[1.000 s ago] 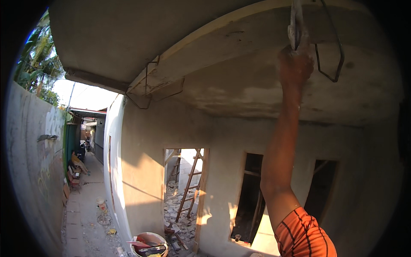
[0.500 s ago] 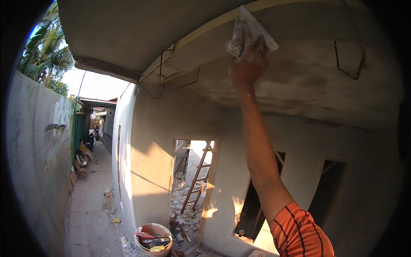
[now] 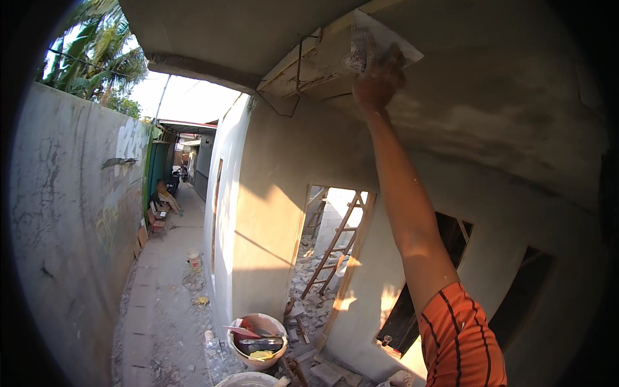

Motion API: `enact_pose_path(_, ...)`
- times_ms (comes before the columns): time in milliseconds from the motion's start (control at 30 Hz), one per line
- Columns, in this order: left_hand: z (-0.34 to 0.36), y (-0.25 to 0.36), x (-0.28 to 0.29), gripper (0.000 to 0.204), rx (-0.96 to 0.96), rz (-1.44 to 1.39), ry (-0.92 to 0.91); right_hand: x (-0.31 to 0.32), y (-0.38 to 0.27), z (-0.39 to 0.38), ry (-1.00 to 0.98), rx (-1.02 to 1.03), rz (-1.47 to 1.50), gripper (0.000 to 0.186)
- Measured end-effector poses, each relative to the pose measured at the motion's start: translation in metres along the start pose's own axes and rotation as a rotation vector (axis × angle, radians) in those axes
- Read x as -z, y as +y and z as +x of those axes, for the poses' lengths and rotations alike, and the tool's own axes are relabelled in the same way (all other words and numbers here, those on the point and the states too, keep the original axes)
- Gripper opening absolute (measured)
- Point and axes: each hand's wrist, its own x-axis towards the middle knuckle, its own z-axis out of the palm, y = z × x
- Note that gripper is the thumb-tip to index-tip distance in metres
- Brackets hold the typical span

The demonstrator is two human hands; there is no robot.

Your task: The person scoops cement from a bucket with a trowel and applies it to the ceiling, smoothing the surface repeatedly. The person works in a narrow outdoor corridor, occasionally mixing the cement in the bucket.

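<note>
My right hand [image 3: 380,79] is raised high on an outstretched arm, its fingers closed on a flat, pale plastering trowel [image 3: 380,29] smeared with mortar. The trowel's plate is up against the underside of the overhang, beside a pale beam edge [image 3: 325,61]. Its handle side is partly covered by my fingers. A bent metal rod [image 3: 299,68] hangs from the beam to the left of the hand. My left hand is out of the picture.
Below stands a bucket [image 3: 258,363] with tools and a yellow sponge-like piece, with another bucket [image 3: 248,380] nearer. A wooden ladder [image 3: 334,248] leans inside the rubble-strewn doorway. Along the alley at left, beside a grey wall [image 3: 71,193], a person [image 3: 169,198] sits.
The view has swung to the left, so the alley, doorway and bucket sit farther right. The trowel has come nearer the rod at the beam's left end, still in my right hand.
</note>
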Motion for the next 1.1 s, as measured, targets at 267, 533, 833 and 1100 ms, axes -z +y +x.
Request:
enact_pose_path(267,-0.006,0.000,0.000,0.068,0.115,-0.203,0.057,-0.018,-0.007,-0.073,-0.136,-0.014,0.350,0.050)
enact_pose_path(533,0.012,-0.018,-0.021,0.053,-0.042,0.138,0.149,-0.019,-0.037,-0.070,0.126,-1.553,1.875,0.030)
enact_pose_path(833,0.029,-0.033,-0.030,0.048,-0.102,0.079,0.181,-0.084,-0.037,-0.062,0.076,-1.766,2.077,0.011)
enact_pose_path(1100,0.031,-0.024,-0.018,0.047,-0.079,0.121,0.140,-0.093,-0.044,-0.064,0.086,-1.764,2.065,0.014)
